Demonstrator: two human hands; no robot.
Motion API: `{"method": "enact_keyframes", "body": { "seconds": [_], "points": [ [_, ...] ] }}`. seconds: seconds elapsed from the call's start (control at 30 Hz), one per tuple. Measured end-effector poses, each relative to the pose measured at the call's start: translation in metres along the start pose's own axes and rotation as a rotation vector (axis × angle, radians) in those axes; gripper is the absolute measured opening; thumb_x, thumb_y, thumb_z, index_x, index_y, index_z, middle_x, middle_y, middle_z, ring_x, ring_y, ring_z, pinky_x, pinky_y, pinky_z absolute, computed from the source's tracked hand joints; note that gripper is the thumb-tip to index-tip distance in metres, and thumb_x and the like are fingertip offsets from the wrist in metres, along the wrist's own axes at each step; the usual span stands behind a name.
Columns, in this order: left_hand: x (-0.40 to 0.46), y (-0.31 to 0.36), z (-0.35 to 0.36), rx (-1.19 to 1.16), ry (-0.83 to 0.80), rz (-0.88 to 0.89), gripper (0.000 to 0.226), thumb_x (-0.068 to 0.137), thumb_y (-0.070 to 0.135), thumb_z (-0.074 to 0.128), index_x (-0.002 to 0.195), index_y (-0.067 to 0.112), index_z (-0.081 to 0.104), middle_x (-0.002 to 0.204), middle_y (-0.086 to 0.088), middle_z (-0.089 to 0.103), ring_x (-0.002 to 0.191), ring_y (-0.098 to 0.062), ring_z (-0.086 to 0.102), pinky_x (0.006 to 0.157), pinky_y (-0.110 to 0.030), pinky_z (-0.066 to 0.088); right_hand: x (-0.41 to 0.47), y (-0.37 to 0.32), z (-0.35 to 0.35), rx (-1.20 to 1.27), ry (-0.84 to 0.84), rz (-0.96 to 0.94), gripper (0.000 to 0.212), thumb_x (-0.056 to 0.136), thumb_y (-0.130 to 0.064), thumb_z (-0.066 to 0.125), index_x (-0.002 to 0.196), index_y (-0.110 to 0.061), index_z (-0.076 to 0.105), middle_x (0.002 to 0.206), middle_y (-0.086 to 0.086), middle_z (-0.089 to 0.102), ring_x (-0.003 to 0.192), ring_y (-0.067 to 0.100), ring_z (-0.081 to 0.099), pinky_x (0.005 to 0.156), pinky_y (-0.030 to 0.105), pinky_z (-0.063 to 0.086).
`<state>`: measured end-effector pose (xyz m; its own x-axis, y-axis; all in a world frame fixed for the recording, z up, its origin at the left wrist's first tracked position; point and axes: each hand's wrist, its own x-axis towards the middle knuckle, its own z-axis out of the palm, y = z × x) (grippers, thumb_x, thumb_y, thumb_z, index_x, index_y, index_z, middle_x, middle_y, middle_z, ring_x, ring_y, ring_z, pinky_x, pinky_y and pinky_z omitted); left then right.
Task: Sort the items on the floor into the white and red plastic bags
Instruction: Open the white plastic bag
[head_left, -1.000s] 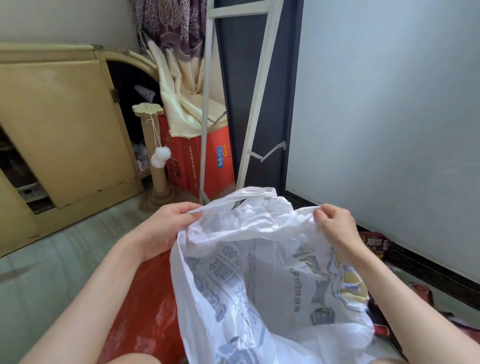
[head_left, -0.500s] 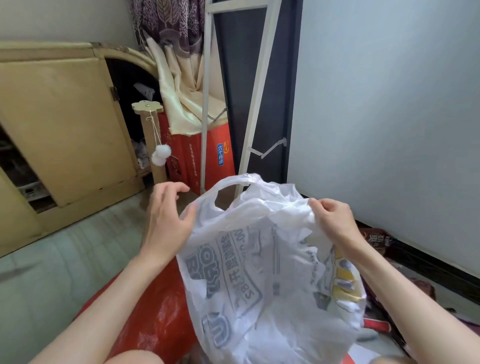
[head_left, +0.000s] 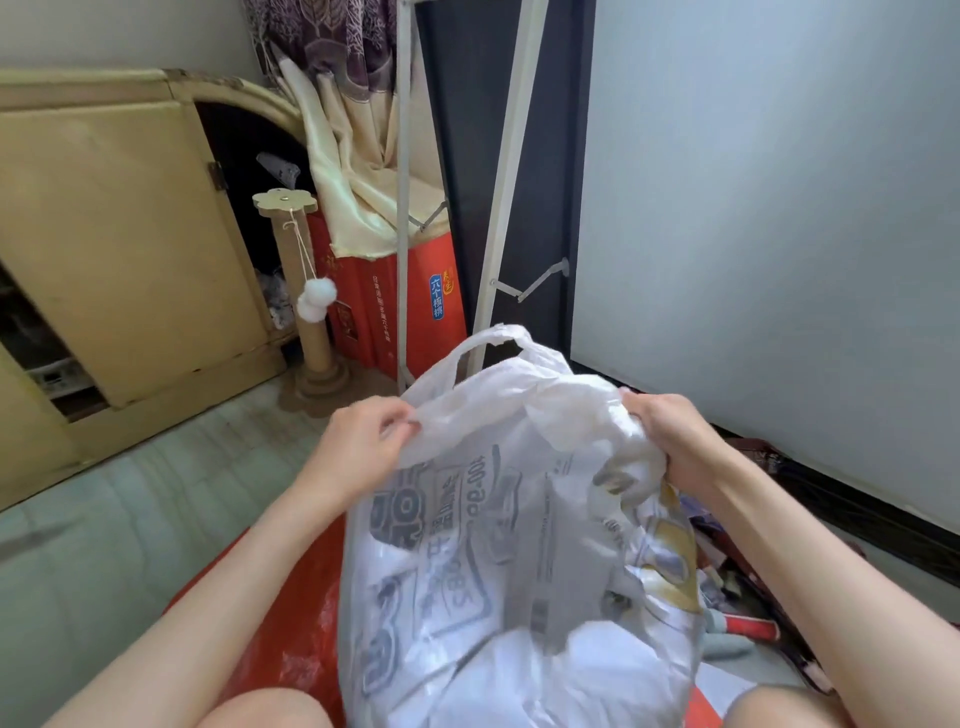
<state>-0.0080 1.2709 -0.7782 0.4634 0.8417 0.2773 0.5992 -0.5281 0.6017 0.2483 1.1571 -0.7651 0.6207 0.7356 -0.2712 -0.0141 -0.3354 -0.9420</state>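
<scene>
White bag (head_left: 498, 561) hangs in front of the person, held up between both hands, its lower end cut off by the bottom edge. Grey print covers its front but reads reversed and blurred. The left hand (head_left: 363, 447) pinches the bag's left rim with curled fingers; the right hand (head_left: 670, 441) grips a bunched fold of the right rim. One handle loop (head_left: 493, 345) stands free above the hands. The bag's mouth is crumpled, so nothing inside can be made out. A red bag (head_left: 291, 623) lies on the floor (head_left: 104, 519) under the left forearm, mostly hidden behind the white bag. To the right, small items (head_left: 737, 618) lie on the floor near the wall, partly covered by the right arm and too jumbled to name. Farther back stand a cardboard scratching post (head_left: 311, 312) with a white pompom (head_left: 316, 299), a red box (head_left: 415, 312) draped with cloth, and a white metal frame (head_left: 498, 208). A yellow cabinet (head_left: 114, 234) fills the left.
</scene>
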Motion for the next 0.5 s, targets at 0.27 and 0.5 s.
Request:
{"method": "enact_keyframes", "body": {
  "seconds": [0.27, 0.5],
  "points": [
    [0.009, -0.011, -0.004, -0.656, 0.027, -0.546, 0.019, 0.093, 0.013, 0.051, 0.093, 0.005, 0.068, 0.087, -0.007, 0.067, 0.083, -0.02, 0.062, 0.078, -0.032, 0.049, 0.009, 0.033, 0.005, -1.036, 0.14, -0.257, 0.027, 0.09, -0.034, 0.044, 0.088, -0.015, 0.063, 0.095, 0.014, 0.067, 0.096, 0.035, 0.059, 0.073, 0.036, 0.042],
    [0.012, 0.007, 0.0, -0.869, -0.184, -0.518, 0.016, 0.089, 0.012, 0.057, 0.095, 0.006, 0.07, 0.085, -0.009, 0.072, 0.072, -0.015, 0.067, 0.059, -0.023, 0.055, -0.026, 0.019, 0.054, -0.799, -0.208, -0.921, 0.064, 0.078, -0.06, 0.048, 0.13, -0.024, 0.047, 0.13, -0.001, 0.054, 0.118, 0.016, 0.049, 0.1, 0.037, 0.036]
  ]
}}
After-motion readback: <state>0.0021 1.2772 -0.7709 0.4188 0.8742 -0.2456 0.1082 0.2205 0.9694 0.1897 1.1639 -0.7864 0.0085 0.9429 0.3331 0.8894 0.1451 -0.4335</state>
